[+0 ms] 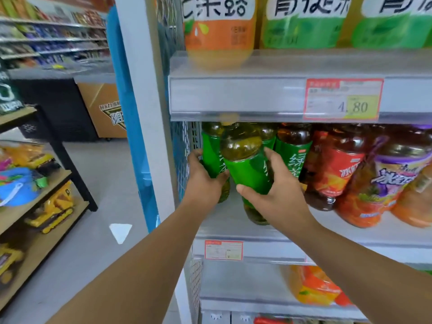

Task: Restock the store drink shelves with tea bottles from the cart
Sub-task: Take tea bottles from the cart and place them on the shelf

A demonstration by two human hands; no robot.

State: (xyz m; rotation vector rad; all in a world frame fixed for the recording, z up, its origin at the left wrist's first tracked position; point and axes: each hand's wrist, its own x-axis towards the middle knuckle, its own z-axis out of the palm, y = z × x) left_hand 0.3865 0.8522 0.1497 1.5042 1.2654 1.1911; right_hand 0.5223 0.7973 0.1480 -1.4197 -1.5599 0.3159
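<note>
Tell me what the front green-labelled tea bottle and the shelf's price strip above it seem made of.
Front green-labelled tea bottle: clear glossy plastic by the look; yellow-green liquid shows through its bare shoulder, the sleeve shines like film. Grey shelf price strip: probably translucent plastic, hazy over a paper tag; blur leaves that open.

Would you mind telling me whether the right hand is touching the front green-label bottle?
Touching. The head view shows the right hand wrapped round the front green-label bottle, thumb across its label.
</note>
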